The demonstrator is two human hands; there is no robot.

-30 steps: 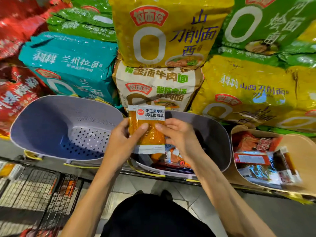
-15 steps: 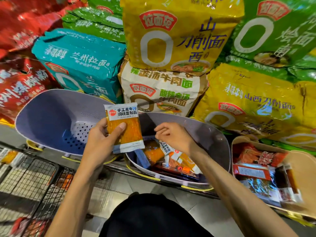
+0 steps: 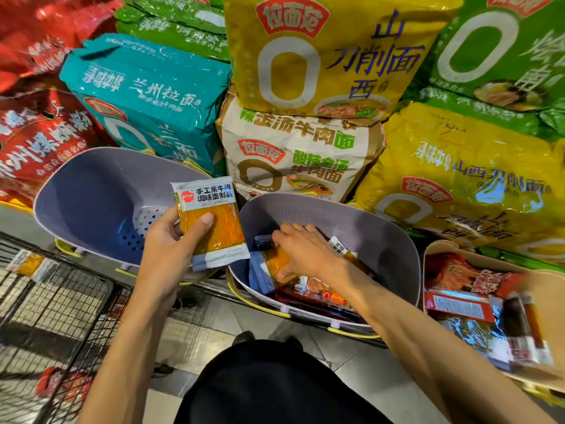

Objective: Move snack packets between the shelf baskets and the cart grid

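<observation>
Shelf [image 3: 15,223]: L hand [image 3: 165,240] holds orange packet [image 3: 221,231]; R hand [image 3: 305,252] grips second packet [image 3: 276,262].

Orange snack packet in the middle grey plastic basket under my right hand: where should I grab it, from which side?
Pinch the orange snack packet by its left edge, from above. Thin, it lies on other packets; the right hand covers its right part, the grey plastic basket walls off the sides. The left hand holds a white-labelled orange packet.
</observation>
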